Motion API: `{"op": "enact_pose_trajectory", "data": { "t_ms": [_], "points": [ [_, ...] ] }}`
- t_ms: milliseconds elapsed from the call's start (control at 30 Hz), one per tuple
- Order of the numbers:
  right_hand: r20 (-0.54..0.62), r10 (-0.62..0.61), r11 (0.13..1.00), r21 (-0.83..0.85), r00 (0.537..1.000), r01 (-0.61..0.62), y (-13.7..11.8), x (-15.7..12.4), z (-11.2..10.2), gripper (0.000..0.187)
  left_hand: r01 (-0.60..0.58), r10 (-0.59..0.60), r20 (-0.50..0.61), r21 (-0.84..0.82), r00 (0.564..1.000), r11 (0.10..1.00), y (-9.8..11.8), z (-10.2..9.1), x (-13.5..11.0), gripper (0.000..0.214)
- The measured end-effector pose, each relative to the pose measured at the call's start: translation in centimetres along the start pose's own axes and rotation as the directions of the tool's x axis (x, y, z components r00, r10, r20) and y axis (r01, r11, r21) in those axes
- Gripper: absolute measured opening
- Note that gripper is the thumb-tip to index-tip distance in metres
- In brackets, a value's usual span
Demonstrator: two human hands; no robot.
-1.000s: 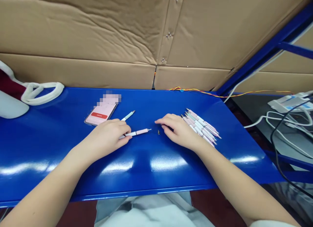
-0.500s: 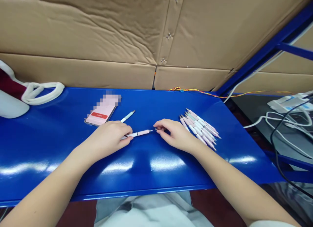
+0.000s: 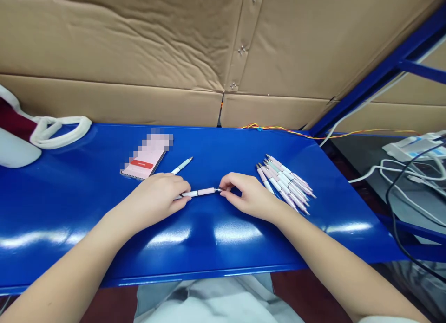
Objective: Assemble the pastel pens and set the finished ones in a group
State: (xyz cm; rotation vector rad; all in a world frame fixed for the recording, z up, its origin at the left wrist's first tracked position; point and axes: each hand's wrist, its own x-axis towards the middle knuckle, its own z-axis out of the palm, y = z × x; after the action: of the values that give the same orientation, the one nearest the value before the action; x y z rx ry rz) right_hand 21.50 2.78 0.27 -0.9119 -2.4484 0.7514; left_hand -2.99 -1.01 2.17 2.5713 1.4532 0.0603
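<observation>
Both forearms reach in from the bottom corners, hands meeting near the middle of the blue metal tabletop [image 3: 69, 188]. The left hand [image 3: 153, 197] has a curled, closed grip on the rear end of a pink-and-white pen [image 3: 200, 192], which lies roughly level just above the tabletop. The right hand [image 3: 247, 197] makes a narrow pinch at the pen's metal tip, thumb and forefinger [image 3: 223, 188] coming together there. The tip is tiny in this view, but the fingertips seem to be touching it.

A loose pile of pens [image 3: 284, 186], pink and white with some pale green, lies just beside the right hand, tips pointing right. A lone pale green pen [image 3: 181, 165] lies above the left hand, near a smartphone [image 3: 142, 163] with a red button on a pink screen, its upper part blurred.

Upper left of the frame, a white strap [image 3: 59, 132] rests on the tabletop's edge. Orange and yellow wires [image 3: 278, 130] run along the back edge. White cables [image 3: 411, 170] and a black cable [image 3: 392, 207] hang at right, in front of cardboard sheets [image 3: 111, 44].
</observation>
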Motion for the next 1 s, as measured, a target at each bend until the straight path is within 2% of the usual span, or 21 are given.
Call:
{"op": "enact_pose_trajectory", "data": {
  "t_ms": [133, 300, 500, 733, 1000],
  "points": [
    [-0.001, -0.040, 0.999, -0.022, 0.999, 0.040, 0.00, 0.05, 0.06, 0.006, -0.020, 0.020, -0.010, -0.014, 1.000, 1.000, 0.05, 0.11, -0.02, 0.023],
    [-0.040, -0.050, 0.998, 0.036, 0.998, 0.052, 0.21, 0.08, 0.16, 0.008, -0.018, 0.017, -0.039, -0.020, 0.999, 1.000, 0.10, 0.19, -0.12, 0.026],
    [-0.125, 0.010, 0.991, 0.133, 0.992, 0.007, 0.23, 0.20, 0.14, 0.007, -0.005, 0.003, -0.083, -0.023, 0.997, 1.000, 0.33, 0.21, -0.29, 0.026],
    [-0.129, 0.118, 0.970, 0.230, 0.985, -0.086, 0.34, 0.25, 0.05, 0.005, -0.028, 0.021, -0.137, -0.051, 0.990, 0.998, 0.30, 0.37, -0.25, 0.027],
    [-0.166, 0.090, 0.950, 0.311, 0.982, -0.034, 0.37, 0.02, -0.26, 0.004, -0.016, -0.002, -0.124, -0.146, 0.992, 0.989, 0.51, 0.00, -0.32, 0.027]
  ]
}}
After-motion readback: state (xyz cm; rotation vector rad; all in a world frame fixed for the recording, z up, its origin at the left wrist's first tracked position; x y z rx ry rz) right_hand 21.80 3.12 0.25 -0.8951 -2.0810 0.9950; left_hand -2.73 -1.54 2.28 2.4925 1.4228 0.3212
